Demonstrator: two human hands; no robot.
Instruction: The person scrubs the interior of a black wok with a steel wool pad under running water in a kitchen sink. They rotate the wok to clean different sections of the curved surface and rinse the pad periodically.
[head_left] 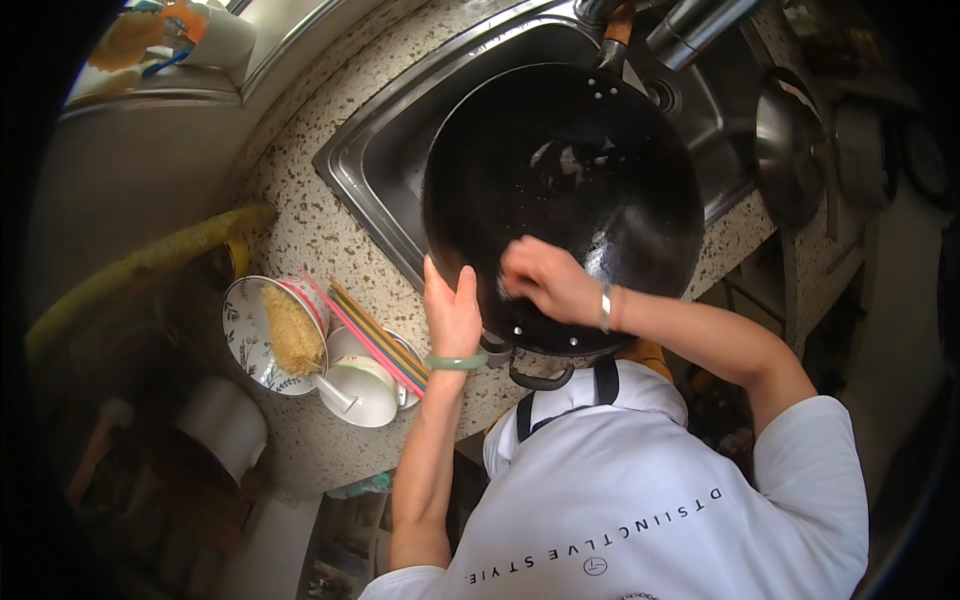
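Note:
A large black wok [580, 170] rests across the steel sink, its wooden handle [619, 25] at the far side and a small loop handle [541, 376] close to my body. My left hand [452, 312] is at the wok's left rim, thumb on the inner side and fingers along the outside. Inside the wok, near its lower wall, my right hand [550, 282] is curled closed, palm down. Whatever it holds is mostly hidden beneath the fingers. Wet, shiny patches show on the wok's bottom.
Left on the speckled counter [310, 220] are a patterned bowl [245, 330] with a yellowish scrubber [292, 332], white cups [362, 392] and several coloured chopsticks [375, 345]. The sink [385, 165] has a faucet [690, 35] above it. A metal lid [790, 150] stands at right.

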